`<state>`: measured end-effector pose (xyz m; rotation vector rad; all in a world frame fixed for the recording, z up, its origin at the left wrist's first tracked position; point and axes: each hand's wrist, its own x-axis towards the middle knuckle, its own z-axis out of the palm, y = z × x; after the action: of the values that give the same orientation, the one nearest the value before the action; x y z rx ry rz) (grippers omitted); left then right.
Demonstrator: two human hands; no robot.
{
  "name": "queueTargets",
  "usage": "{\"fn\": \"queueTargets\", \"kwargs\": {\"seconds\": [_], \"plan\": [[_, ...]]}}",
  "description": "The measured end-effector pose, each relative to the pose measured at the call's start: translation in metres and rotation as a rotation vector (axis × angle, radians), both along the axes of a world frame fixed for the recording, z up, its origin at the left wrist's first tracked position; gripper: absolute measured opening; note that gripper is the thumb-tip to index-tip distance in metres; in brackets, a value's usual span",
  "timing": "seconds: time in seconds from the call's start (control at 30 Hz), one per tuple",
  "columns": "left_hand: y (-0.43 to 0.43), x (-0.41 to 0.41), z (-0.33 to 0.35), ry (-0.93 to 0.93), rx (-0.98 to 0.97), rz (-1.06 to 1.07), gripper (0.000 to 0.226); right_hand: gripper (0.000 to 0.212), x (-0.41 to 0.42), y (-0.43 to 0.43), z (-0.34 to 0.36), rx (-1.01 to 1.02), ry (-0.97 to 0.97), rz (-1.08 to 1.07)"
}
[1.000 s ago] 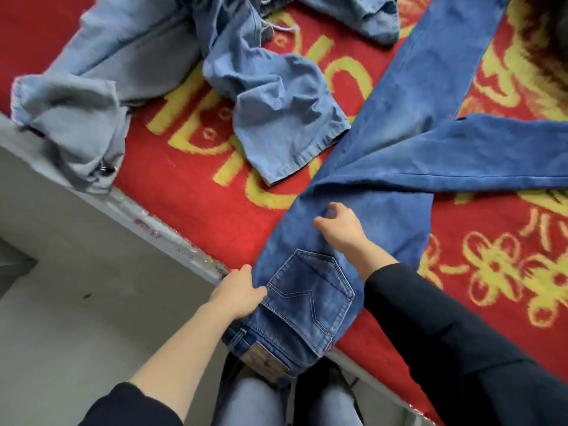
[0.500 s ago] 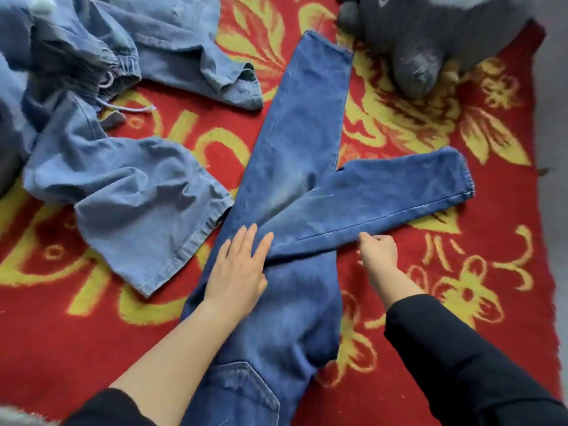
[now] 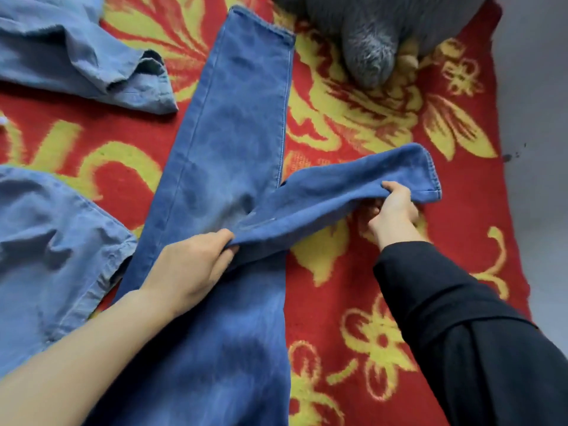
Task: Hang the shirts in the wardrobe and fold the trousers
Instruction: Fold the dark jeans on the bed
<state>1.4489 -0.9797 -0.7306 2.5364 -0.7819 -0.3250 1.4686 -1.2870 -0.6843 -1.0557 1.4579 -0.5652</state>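
In the head view, we had the blue jeans (image 3: 227, 167) spread on the red and yellow blanket (image 3: 353, 124), one leg lying straight away from us and the other splayed off to our right. Our left hand (image 3: 190, 265) was pinched closed on the near edge of that splayed leg (image 3: 338, 192) close to the crotch, and our right hand (image 3: 396, 207) was clamped on the same leg just short of its hem, lifting it slightly off the blanket.

We judged the main risk to be a crooked fold: with the cloth sagging between our two grips, the leg could land off the seams of the straight one, or drag it askew if our left hand pulled the crotch along. The heavy denim could also slip from the right hand's thin pinch, since only the edge was caught there.

Around us, a pale blue garment (image 3: 58, 250) lay just beside the straight leg on the left, its hem close enough to get tucked under as we swung across. Another pale blue piece (image 3: 76, 47) lay farther up the blanket on the left. A grey plush toy (image 3: 368, 41) rested near the far hem, apart from it. No wardrobe showed in this view.
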Motion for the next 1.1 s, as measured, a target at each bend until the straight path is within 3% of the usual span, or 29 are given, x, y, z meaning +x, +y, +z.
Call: {"fn": "queueTargets", "kwargs": {"seconds": [0.07, 0.2, 0.3, 0.37, 0.43, 0.47, 0.57, 0.63, 0.7, 0.87, 0.97, 1.1], "plan": [[0.006, 0.012, 0.001, 0.022, -0.068, 0.081, 0.040, 0.037, 0.029, -0.002, 0.011, -0.056, -0.025, 0.041], [0.022, 0.033, 0.002, -0.050, -0.235, 0.184, 0.037, 0.018, 0.099, 0.020, 0.040, -0.328, -0.124, 0.189], [0.033, 0.046, -0.001, -0.046, -0.303, 0.361, 0.038, 0.023, 0.159, 0.052, 0.056, -0.469, -0.247, 0.365], [0.044, 0.053, -0.010, -0.035, -0.298, 0.458, 0.044, 0.042, 0.194, 0.075, 0.060, -0.385, -0.293, 0.577], [0.052, 0.059, -0.022, 0.058, -0.262, 0.541, 0.056, 0.071, 0.211, 0.099, 0.054, -0.207, -0.170, 0.917], [0.054, 0.060, -0.027, 0.103, -0.253, 0.575, 0.061, 0.077, 0.212, 0.110, 0.046, -0.217, -0.045, 1.085], [0.055, 0.062, -0.036, 0.172, -0.239, 0.611, 0.051, 0.077, 0.188, 0.136, 0.001, -0.440, 0.302, 1.460], [0.057, 0.063, -0.036, 0.192, -0.275, 0.603, 0.037, 0.074, 0.164, 0.142, -0.027, -0.541, 0.479, 1.600], [0.062, 0.063, -0.035, 0.233, -0.317, 0.593, 0.024, 0.066, 0.137, 0.142, -0.039, -0.702, 0.601, 1.605], [0.067, 0.047, -0.021, 0.266, -0.258, 0.484, 0.047, 0.057, 0.063, 0.135, -0.040, -0.925, 0.637, 1.580], [0.066, 0.013, -0.015, 0.182, -0.077, 0.457, 0.065, 0.059, 0.014, 0.140, -0.036, -0.921, 0.722, 1.661], [0.076, -0.046, -0.017, -0.005, 0.078, 0.306, 0.062, 0.063, -0.053, 0.162, -0.031, -0.796, 0.737, 1.693]]}}
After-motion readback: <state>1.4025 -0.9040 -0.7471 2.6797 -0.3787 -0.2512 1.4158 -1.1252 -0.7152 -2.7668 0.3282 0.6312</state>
